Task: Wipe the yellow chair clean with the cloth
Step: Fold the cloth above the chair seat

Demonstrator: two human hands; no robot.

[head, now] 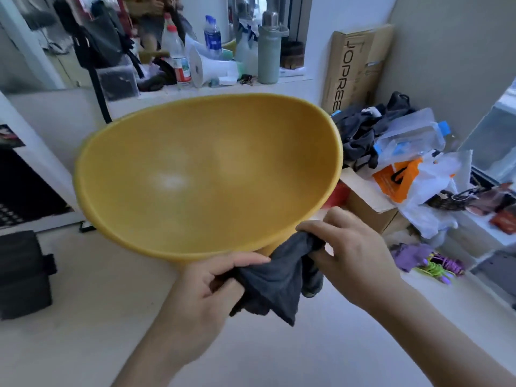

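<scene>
Your left hand (pixel 212 286) pinched one end of the dark grey cloth (pixel 275 280) and your right hand (pixel 349 252) gripped the other, bunching it at the near rim of the yellow chair (pixel 206 174). The chair's bowl-shaped seat faced you, in front of a cluttered white ledge (pixel 279 84) with a red-capped bottle (pixel 178 54).

black case (pixel 23 275) and cardboard box (pixel 371 209) on floor (pixel 92 339).

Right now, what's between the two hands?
Head view: dark grey cloth spans the gap, held by left hand and right hand, beside the yellow chair.
</scene>
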